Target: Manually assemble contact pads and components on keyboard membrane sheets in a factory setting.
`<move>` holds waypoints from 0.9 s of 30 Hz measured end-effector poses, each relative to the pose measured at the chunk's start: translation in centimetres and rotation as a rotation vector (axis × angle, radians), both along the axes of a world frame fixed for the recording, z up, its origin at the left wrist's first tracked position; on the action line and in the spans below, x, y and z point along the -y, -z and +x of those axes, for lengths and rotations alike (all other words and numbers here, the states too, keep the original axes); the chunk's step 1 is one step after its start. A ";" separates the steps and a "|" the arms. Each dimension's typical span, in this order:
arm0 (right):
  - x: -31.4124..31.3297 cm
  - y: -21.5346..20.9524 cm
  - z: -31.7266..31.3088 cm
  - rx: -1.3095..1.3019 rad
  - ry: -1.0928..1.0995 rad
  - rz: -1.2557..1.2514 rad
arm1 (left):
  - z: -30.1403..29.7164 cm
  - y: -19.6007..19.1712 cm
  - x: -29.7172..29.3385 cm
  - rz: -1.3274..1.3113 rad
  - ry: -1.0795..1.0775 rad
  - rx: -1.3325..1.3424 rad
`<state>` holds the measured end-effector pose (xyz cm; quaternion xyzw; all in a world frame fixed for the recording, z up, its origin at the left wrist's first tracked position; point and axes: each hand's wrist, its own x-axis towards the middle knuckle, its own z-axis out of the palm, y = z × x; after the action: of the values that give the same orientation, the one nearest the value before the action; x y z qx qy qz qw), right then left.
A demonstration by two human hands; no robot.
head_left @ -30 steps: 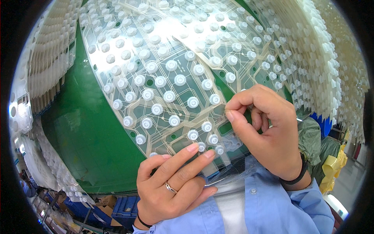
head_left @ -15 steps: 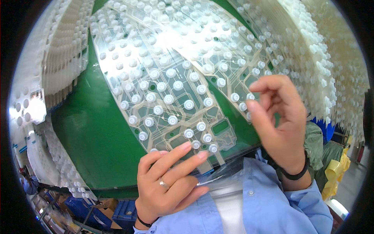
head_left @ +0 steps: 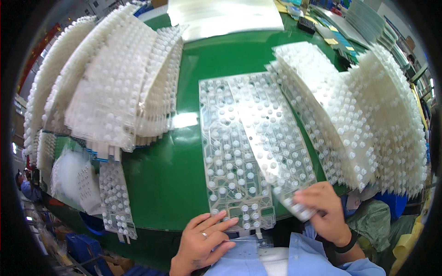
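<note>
Two translucent circuit sheets dotted with pale round domes are laid out in front of the person on a green tabletop [head_left: 156, 193], side by side, with their long inner edges appearing to overlap toward the far end. The near end of the left circuit sheet [head_left: 229, 161] is touched at its left corner by the left hand [head_left: 205, 241], whose fingers are loosely spread, with nothing gripped between them; a ring [head_left: 204, 234] is worn on one finger. The near end of the right circuit sheet [head_left: 287, 152] is pinched between the thumb and bent fingers of the right hand [head_left: 326, 214], which is slightly blurred, and a black band [head_left: 347, 242] is worn at that wrist. Just beyond the right circuit sheet, a tall fanned pile [head_left: 317, 78] of similar dotted sheets is stood, and another large pile [head_left: 110, 92] is set at the left. A smaller dotted strip [head_left: 116, 202] is seen overhanging the table's near left edge. At the far edge, glossy white sheets [head_left: 225, 18] are laid flat.
</note>
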<state>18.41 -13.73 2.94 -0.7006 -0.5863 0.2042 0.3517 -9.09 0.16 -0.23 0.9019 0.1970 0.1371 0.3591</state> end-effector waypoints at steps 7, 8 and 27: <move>-3.6 -2.4 -3.1 0.220 0.009 0.273 | 4.1 -0.3 2.0 0.055 0.065 0.113; -3.7 -2.0 -3.9 0.215 -0.047 0.171 | 4.4 0.1 2.2 0.048 0.074 0.122; 4.8 2.9 -4.6 -0.794 0.331 -0.216 | 5.9 -1.2 0.7 -0.405 0.484 0.104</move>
<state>13.84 -18.51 0.02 -0.6850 -0.2611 0.4585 0.5023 -3.22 -0.51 0.95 0.8245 -0.0184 0.0516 0.5632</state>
